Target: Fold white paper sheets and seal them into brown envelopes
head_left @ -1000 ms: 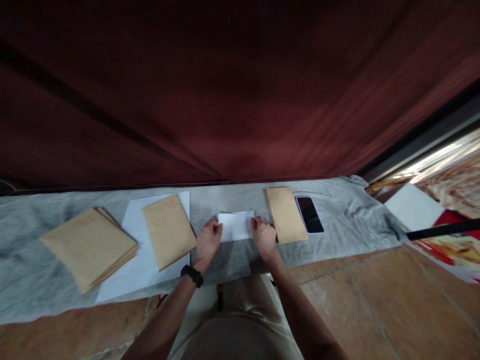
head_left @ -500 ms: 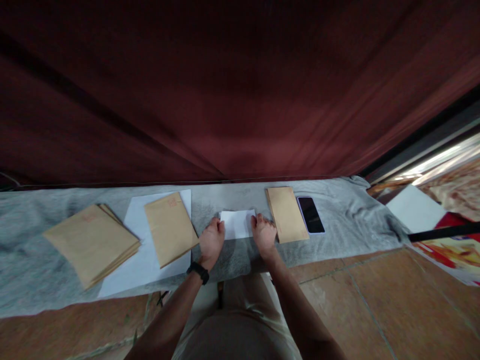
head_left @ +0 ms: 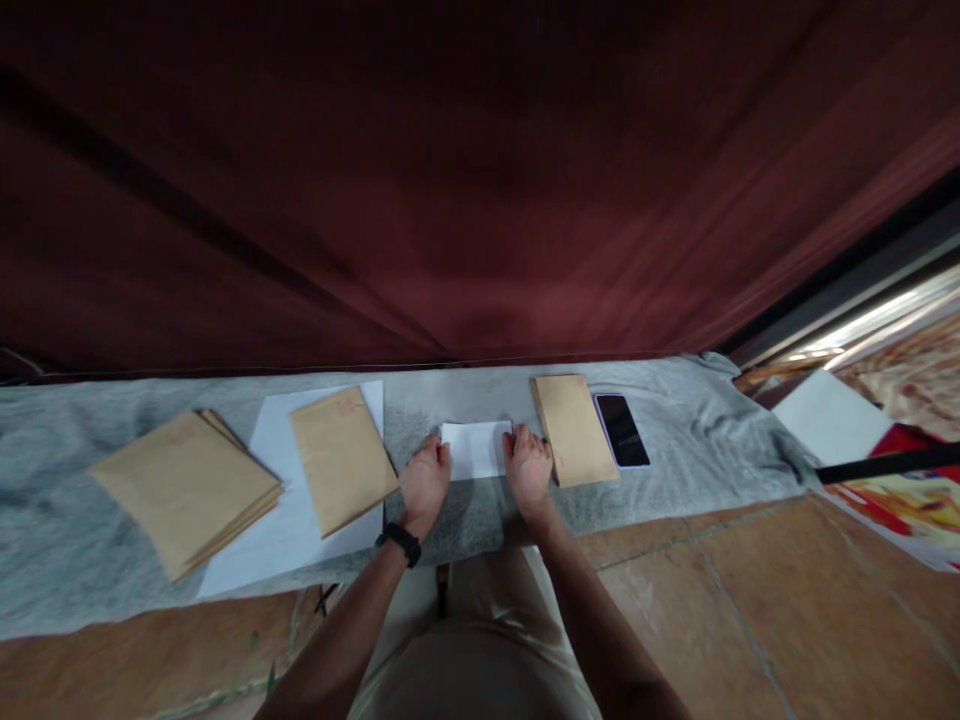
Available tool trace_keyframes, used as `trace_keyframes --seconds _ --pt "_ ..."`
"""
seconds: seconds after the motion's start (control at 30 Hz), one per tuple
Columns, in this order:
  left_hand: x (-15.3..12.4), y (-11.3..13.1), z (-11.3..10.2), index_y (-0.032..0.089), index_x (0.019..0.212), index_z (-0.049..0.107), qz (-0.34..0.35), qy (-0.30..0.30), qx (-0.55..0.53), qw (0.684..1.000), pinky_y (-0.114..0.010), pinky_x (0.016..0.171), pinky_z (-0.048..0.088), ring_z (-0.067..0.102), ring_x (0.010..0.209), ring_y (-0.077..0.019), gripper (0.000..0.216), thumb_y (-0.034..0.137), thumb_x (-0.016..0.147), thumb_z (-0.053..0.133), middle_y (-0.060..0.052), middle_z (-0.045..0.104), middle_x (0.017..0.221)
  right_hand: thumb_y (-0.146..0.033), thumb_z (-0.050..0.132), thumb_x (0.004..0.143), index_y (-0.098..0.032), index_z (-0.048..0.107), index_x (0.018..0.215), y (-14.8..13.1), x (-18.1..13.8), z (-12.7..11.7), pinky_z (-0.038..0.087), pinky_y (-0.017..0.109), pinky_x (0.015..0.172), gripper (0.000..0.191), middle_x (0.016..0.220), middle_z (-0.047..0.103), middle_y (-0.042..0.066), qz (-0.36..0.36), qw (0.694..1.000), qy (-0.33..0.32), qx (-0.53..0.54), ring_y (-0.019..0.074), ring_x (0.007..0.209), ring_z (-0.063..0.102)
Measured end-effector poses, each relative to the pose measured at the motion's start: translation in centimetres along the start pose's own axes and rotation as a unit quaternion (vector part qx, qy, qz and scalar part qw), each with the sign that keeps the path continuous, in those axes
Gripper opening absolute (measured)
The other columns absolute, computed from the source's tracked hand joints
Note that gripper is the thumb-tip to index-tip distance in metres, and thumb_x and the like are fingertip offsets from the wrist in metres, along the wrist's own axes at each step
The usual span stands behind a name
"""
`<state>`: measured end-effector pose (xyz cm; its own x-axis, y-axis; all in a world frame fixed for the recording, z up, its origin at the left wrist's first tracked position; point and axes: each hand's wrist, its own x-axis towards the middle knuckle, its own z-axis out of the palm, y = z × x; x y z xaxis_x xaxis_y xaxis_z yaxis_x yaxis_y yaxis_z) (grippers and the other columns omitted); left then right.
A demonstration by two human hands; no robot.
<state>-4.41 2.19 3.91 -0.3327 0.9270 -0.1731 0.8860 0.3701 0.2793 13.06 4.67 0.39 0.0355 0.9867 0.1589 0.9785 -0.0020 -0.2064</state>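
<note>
A folded white sheet of paper [head_left: 477, 450] lies flat on the grey cloth in front of me. My left hand [head_left: 426, 478] pinches its left edge, fingers curled, with a black watch on that wrist. At the opposite edge, my right hand [head_left: 528, 466] grips the paper between thumb and bent fingers. Just right of that hand lies a stack of brown envelopes [head_left: 576, 430]. Close to my left hand, another brown envelope stack [head_left: 343, 460] rests on large white sheets [head_left: 271, 440].
More brown envelopes [head_left: 184, 490] are fanned at the far left. A phone [head_left: 622, 430] with a pale purple edge lies right of the envelopes. The grey cloth [head_left: 697, 440] covers a narrow surface before a dark red curtain [head_left: 465, 220]. Tiled floor [head_left: 750, 580] shows below.
Almost nothing differs. Both hands stay at the paper's two edges, and the whole view has shifted very slightly.
</note>
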Motion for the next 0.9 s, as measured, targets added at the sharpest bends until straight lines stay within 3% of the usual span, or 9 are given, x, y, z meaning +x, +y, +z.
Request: trace_keyframes --seconds 0.23,0.4,0.6,0.9 --pt "-0.1 -0.1 0.1 0.018 0.119 0.065 0.006 0.002 0.002 1.000 -0.030 0.072 0.050 0.075 0.088 -0.0242 0.034 0.035 0.105 0.038 -0.011 0.078 0.095 -0.025 0.041 0.105 -0.013 0.059 0.128 -0.3 -1.4 -0.2 0.042 0.039 0.092 0.031 0.112 0.070 0.015 -0.058 0.998 0.023 0.028 0.0270 0.103 0.062" --pt "0.0 -0.3 0.2 0.018 0.117 0.064 0.012 0.008 0.004 1.000 -0.030 0.071 0.049 0.076 0.086 -0.0246 0.035 0.036 0.105 0.038 -0.011 0.078 0.095 -0.027 0.044 0.105 -0.018 0.059 0.137 -1.1 -3.5 0.4 0.041 0.042 0.102 0.036 0.141 0.060 0.013 -0.144 0.985 0.025 0.089 0.0276 0.123 0.054" --pt "0.0 -0.3 0.2 0.018 0.117 0.064 0.015 0.004 0.015 1.000 -0.029 0.072 0.051 0.075 0.085 -0.0237 0.034 0.035 0.105 0.037 -0.010 0.078 0.095 -0.027 0.041 0.106 -0.013 0.053 0.146 -0.9 -3.9 1.2 0.034 0.043 0.118 0.044 0.153 0.052 0.013 -0.163 0.981 0.014 0.104 0.0251 0.142 0.043" --pt "-0.1 -0.3 0.1 0.018 0.117 0.064 0.010 0.001 -0.009 1.000 -0.029 0.075 0.051 0.074 0.088 -0.0228 0.033 0.034 0.105 0.039 -0.011 0.078 0.100 -0.028 0.040 0.106 -0.012 0.052 0.148 -0.8 -4.0 1.8 0.031 0.047 0.122 0.047 0.154 0.050 0.013 -0.161 0.981 0.018 0.109 0.0265 0.144 0.044"
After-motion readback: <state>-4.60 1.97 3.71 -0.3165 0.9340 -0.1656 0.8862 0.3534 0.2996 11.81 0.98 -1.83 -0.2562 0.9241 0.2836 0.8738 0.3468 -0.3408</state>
